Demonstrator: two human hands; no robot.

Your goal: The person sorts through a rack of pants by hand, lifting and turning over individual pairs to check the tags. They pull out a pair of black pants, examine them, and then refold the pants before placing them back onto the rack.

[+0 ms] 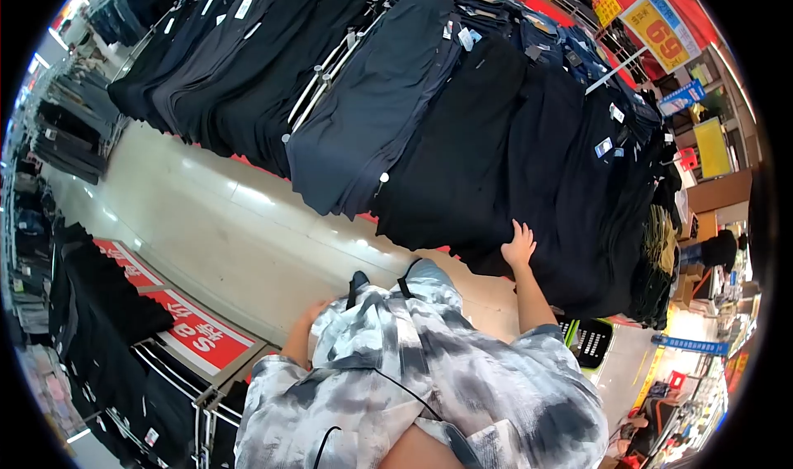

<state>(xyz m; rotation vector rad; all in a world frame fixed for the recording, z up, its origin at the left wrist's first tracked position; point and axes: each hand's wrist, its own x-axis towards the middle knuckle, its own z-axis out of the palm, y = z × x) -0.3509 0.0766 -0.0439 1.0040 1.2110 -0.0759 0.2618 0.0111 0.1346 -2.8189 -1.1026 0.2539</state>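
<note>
My right hand point(519, 244) rests with fingers apart on the lower part of dark trousers point(552, 196) draped over a display rack. Left of it hang black trousers point(467, 147), and farther left dark grey-blue trousers point(372, 106), all layered side by side. Small tags point(604, 147) show on some of the garments. Down beside my patterned shirt is my left hand point(312, 316), apart from the racks; it is blurred and its fingers are partly hidden, so what it does cannot be made out.
White rack bars point(318, 89) divide the display. A price sign point(661, 33) rises at the upper right. Behind on the left stands another rack of black clothes point(107, 304) with a red sale sign point(206, 330). A black-green basket point(591, 341) is near my right side. A person point(717, 248) stands far right.
</note>
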